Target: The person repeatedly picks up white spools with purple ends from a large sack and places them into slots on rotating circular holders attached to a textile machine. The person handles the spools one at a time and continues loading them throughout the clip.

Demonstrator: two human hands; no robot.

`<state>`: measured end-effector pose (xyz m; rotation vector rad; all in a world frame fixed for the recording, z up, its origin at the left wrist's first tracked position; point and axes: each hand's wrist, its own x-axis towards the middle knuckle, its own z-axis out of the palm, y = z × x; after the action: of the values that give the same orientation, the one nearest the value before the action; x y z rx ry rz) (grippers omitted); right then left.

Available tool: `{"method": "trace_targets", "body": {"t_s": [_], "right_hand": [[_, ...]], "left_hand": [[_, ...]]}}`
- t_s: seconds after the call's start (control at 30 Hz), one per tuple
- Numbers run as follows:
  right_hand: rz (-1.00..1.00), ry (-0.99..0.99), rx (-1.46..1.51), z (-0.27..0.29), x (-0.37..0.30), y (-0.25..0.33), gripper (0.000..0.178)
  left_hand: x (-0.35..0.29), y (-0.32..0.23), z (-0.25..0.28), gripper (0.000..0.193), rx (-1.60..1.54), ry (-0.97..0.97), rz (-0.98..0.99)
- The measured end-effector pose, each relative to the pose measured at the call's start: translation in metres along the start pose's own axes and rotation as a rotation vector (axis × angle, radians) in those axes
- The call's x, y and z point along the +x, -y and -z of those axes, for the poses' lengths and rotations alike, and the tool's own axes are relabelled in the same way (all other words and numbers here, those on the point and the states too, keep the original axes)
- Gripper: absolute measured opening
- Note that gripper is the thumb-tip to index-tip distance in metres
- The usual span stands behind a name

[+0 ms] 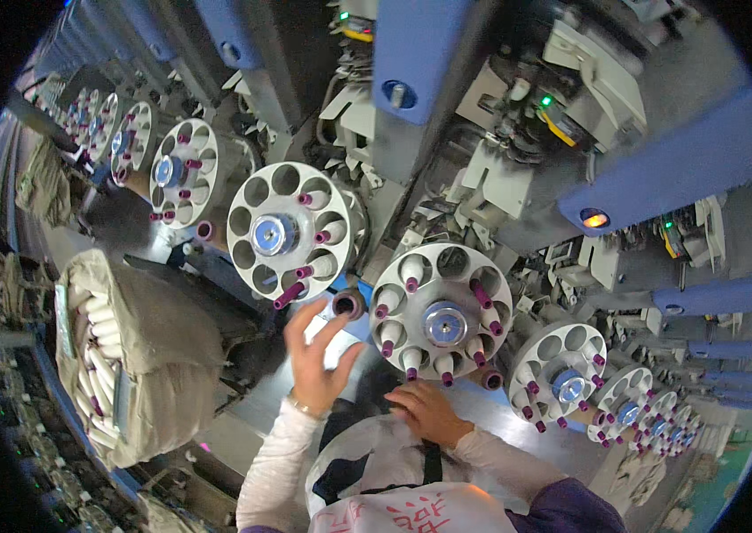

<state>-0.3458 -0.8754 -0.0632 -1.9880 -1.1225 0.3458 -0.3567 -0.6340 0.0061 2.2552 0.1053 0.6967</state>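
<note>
My left hand (315, 364) is raised with its thumb and fingers apart and nothing between them. Its fingertips come near a purple tube end (289, 295) that sticks out of the lower rim of a round grey magazine (238, 222). Several pockets of this magazine hold white yarn bobbins with purple tips; others are bare. Just right of the fingers is a dark brown tube end (348, 305). My right hand (429, 413), fingers stretched out and holding nothing, is below a second magazine (447, 289). Most of that magazine's pockets carry purple-tipped bobbins.
At left stands a canvas bin (167, 355) heaped with white yarn bobbins (102, 333). More round magazines (562, 386) run along the machine on both sides. Blue machine panels (420, 53) and grey metal brackets (496, 178) rise behind them. White cloth (411, 511) covers my front.
</note>
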Motion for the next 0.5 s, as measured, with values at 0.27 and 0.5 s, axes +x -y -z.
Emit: {"method": "trace_targets", "body": {"t_s": [0.27,0.5], "right_hand": [[-0.322,0.32,0.075,-0.209,0.016,-0.119,0.037],[-0.216,0.424,-1.044,-0.308,0.042,-0.407,0.051]], "left_hand": [[-0.281,0.152,-0.011,0.054,0.142,0.091,0.63],[-0.567,0.153,-0.091,0.068,-0.082,0.566,1.293]]}}
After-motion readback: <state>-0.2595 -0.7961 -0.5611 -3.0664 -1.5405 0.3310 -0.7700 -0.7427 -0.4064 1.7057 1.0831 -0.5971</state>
